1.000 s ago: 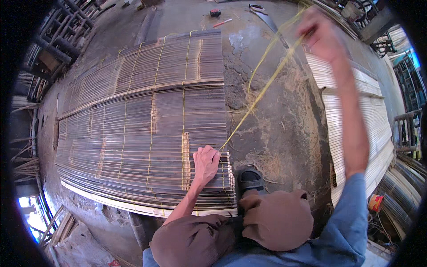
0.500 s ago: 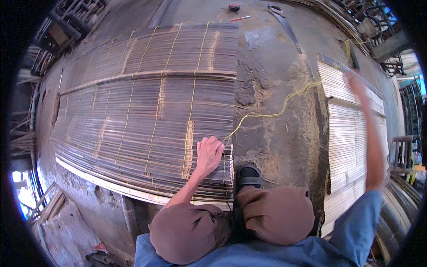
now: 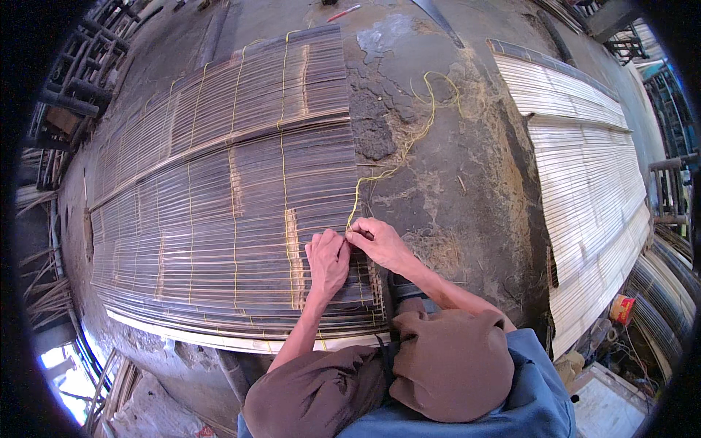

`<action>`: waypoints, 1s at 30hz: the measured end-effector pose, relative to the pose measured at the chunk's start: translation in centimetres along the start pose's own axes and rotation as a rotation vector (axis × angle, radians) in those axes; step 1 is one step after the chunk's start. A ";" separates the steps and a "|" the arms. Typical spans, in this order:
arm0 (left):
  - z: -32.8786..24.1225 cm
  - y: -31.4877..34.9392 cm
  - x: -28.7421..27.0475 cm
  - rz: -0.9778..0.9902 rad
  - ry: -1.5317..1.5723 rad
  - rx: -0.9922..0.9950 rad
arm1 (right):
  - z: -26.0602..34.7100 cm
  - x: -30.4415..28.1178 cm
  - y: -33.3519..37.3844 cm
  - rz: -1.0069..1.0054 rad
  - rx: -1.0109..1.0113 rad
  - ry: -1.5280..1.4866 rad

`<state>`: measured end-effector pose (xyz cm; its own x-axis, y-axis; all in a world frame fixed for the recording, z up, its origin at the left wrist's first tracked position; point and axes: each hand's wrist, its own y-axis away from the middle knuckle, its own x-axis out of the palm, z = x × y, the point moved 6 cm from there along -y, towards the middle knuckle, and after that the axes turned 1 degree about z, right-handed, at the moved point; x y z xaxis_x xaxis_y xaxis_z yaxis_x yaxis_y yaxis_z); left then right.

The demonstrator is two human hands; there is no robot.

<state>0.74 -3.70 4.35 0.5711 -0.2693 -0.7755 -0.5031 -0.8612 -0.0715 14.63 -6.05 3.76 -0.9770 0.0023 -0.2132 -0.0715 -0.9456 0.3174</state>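
Observation:
A slatted bamboo blind, dark slats bound by rows of yellow string, spreads over the floor to my left. At its right edge, both my hands meet. My left hand rests on the slats with its fingers bent and closed; what lies under the fingertips is hidden. Right beside it, my right hand pinches a yellow string between thumb and fingers. From there the string runs away from me over the floor and ends in a loose loop.
A second, paler slatted blind lies on the floor to the right. On the far floor are a saw blade and a red pen-like stick. Bundled slats and a red-and-yellow container stand at the right.
My right hand has come back from far right to beside my left hand. The string, pulled out toward the right before, now lies slack on the floor. The view has shifted slightly.

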 end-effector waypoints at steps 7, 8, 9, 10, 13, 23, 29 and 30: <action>0.1 0.2 -0.1 0.040 0.058 -0.049 | 1.7 -14.2 -3.0 -0.207 0.204 -1.129; 0.1 0.1 -0.1 0.045 0.069 -0.057 | 3.4 -18.7 -3.3 -0.262 0.078 -1.394; 0.1 0.1 -0.1 0.036 0.067 -0.046 | 5.3 -23.8 -3.5 -0.339 -0.051 -1.348; 0.0 0.1 -0.2 0.028 0.074 -0.041 | 7.2 -28.8 -3.3 -0.409 -0.152 -1.455; -0.1 0.1 -0.3 0.025 0.067 -0.039 | 14.7 -41.1 -0.6 -0.512 -0.402 -0.687; 0.3 0.1 0.0 0.068 0.056 -0.067 | 30.8 -65.8 7.6 -0.601 -0.539 -0.612; 0.5 0.0 0.1 0.035 0.065 -0.044 | 22.2 -66.6 4.3 -0.939 0.151 1.340; 0.7 0.1 0.0 0.044 0.076 -0.070 | 17.3 -61.7 2.7 -0.741 0.379 1.759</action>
<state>0.28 -3.49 3.88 0.5988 -0.3369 -0.7266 -0.4834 -0.8754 0.0076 71.25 -3.10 33.75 0.5052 -0.1996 -0.8396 -0.5765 -0.8020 -0.1563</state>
